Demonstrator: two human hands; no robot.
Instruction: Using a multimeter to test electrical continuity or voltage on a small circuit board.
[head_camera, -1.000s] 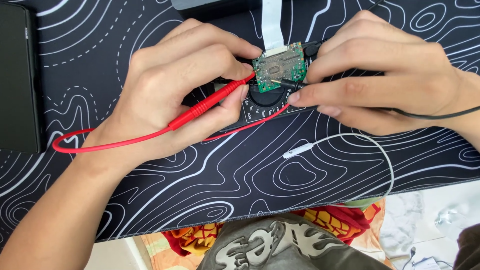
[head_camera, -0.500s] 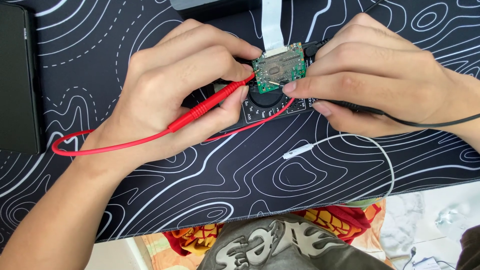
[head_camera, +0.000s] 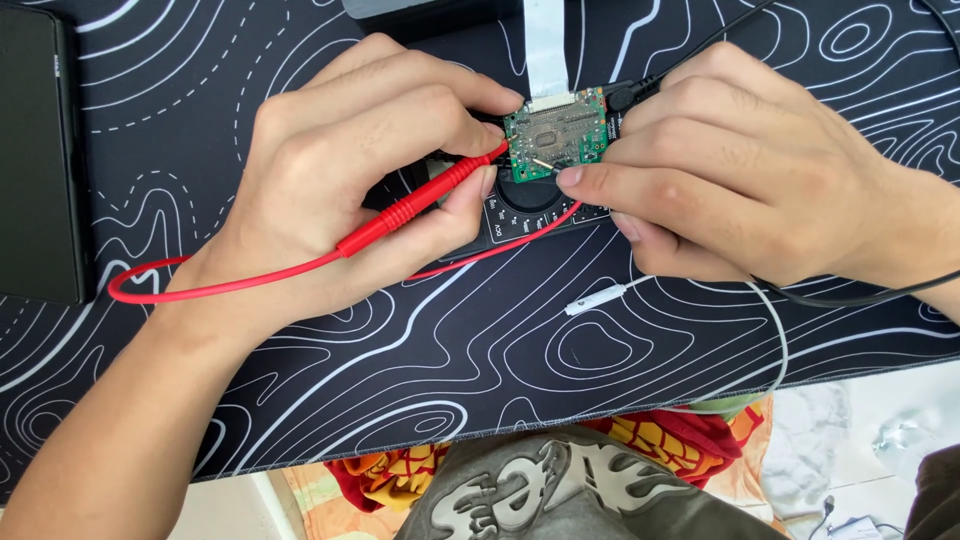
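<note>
Green circuit board, small and near-square, held level above a black multimeter on the black desk mat with white contour lines. Head view, the only one.

Red test probe — long axis runs from lower left to upper right, tip pointing at the board's left edge; its red lead loops away left across the mat. Left hand closed around the probe handle, thumb and fingers also reaching the board's left side.

Right hand — fingers drawn together at the board's right edge, pinching a thin metal probe tip that points left and up onto the board. The probe's body is hidden inside the hand; a black lead leaves under the wrist.

White ribbon cable runs from the board's top edge straight up, cut off by the frame. The multimeter is mostly covered by both hands; only part of its dial shows. White cable with plug lies on the mat below the right hand. Black flat device at far left, cropped.
</note>
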